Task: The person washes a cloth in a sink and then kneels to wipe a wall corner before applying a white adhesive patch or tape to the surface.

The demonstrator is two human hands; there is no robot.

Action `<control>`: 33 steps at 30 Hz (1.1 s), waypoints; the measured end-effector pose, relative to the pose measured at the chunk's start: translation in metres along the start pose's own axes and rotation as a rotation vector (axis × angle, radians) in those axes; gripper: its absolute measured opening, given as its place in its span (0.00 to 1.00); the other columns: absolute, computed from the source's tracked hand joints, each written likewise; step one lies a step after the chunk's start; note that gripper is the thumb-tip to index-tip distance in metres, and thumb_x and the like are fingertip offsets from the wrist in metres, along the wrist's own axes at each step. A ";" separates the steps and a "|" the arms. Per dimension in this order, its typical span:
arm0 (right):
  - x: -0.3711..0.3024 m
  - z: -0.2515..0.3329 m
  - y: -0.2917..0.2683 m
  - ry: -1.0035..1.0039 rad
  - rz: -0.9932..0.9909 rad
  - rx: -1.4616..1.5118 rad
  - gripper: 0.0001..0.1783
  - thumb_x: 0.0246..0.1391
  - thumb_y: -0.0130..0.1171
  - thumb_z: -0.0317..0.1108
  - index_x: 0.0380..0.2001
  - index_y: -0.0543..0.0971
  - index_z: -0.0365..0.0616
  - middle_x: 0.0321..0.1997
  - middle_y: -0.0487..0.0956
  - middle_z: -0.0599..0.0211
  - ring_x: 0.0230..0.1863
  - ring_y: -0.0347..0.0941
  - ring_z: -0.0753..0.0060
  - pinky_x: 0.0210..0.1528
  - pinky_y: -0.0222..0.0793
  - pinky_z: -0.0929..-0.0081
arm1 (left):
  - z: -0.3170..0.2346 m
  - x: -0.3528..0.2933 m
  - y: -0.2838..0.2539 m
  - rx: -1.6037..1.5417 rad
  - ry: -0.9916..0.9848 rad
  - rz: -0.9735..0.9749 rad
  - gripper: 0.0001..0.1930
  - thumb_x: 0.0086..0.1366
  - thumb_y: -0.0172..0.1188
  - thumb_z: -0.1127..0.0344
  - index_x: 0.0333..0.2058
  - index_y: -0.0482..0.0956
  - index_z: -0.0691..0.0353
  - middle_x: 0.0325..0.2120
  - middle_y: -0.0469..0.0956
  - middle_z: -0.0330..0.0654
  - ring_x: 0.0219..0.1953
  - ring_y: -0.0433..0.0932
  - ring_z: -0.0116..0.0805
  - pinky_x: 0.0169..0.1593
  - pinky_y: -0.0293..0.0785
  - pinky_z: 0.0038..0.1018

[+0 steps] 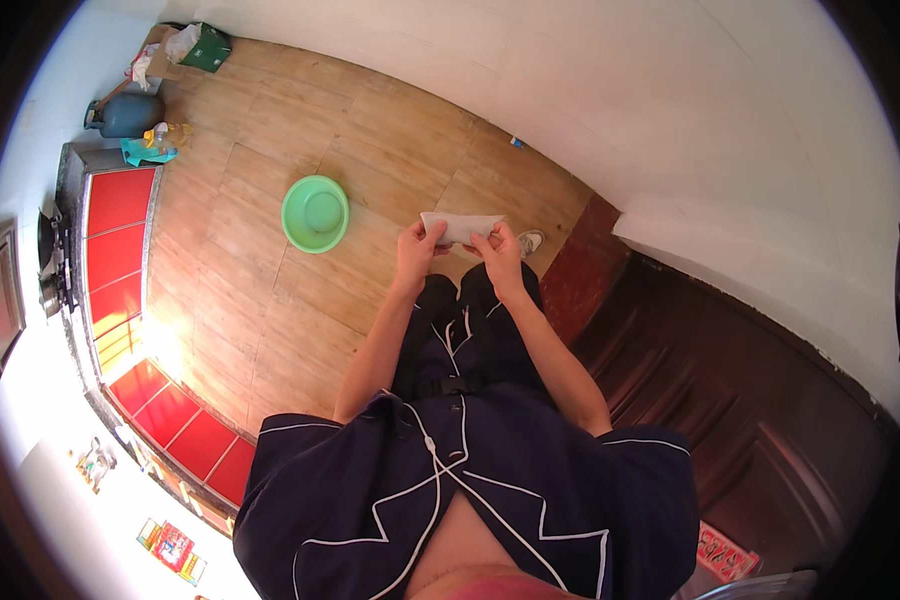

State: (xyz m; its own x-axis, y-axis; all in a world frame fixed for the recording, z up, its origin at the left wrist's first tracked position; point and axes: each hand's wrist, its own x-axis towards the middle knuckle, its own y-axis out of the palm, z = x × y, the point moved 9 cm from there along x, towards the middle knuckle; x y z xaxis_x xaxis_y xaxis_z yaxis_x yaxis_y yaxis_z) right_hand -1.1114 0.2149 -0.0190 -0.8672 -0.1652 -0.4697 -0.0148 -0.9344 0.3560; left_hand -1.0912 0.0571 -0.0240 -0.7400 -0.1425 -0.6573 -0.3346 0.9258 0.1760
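A pale grey-white folded cloth [460, 228] is stretched sideways between my two hands, out in front of my knees. My left hand [420, 250] pinches its left end, thumb on top. At the other end, my right hand [497, 248] grips the cloth the same way, with the thumb over its near edge. The fingers beneath are partly hidden. On the wood-look floor to the left of my hands stands a light green plastic basin [316, 214]; what lies in its bottom is too small to tell.
Red-fronted cabinets [122, 242] line the left side. Beyond them are a gas cylinder [130, 116], a bottle of yellow liquid [160, 136] and a green box [206, 48]. A white wall [590, 90] runs along the far right, with a dark brown door [710, 370] close on my right.
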 end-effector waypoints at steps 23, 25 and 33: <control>0.056 0.014 0.130 -0.028 0.028 0.071 0.09 0.56 0.55 0.22 0.39 0.68 0.35 0.38 0.78 0.59 0.38 0.77 0.70 0.39 0.77 0.74 | -0.105 0.032 -0.098 0.073 0.036 0.038 0.15 0.64 0.60 0.61 0.43 0.77 0.66 0.37 0.80 0.39 0.36 0.78 0.26 0.37 0.76 0.22; 0.061 0.016 0.139 -0.026 0.035 0.067 0.09 0.56 0.55 0.22 0.39 0.68 0.35 0.38 0.78 0.59 0.38 0.77 0.70 0.39 0.77 0.74 | -0.108 0.037 -0.105 0.028 0.009 0.045 0.14 0.64 0.60 0.61 0.43 0.77 0.65 0.37 0.79 0.39 0.36 0.78 0.26 0.38 0.77 0.24; 0.092 0.012 0.162 -0.025 -0.081 0.081 0.08 0.58 0.55 0.26 0.40 0.69 0.39 0.39 0.78 0.62 0.38 0.77 0.72 0.41 0.76 0.73 | -0.139 0.077 -0.116 0.042 -0.003 0.110 0.13 0.65 0.59 0.62 0.43 0.76 0.65 0.36 0.79 0.39 0.36 0.78 0.27 0.38 0.76 0.24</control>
State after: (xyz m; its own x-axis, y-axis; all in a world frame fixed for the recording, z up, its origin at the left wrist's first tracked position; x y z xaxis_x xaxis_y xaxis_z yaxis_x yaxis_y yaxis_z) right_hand -1.1993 0.0523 0.0054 -0.8737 -0.0812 -0.4797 -0.1246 -0.9157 0.3821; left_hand -1.1905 -0.1103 0.0069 -0.7690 -0.0382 -0.6381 -0.2269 0.9495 0.2167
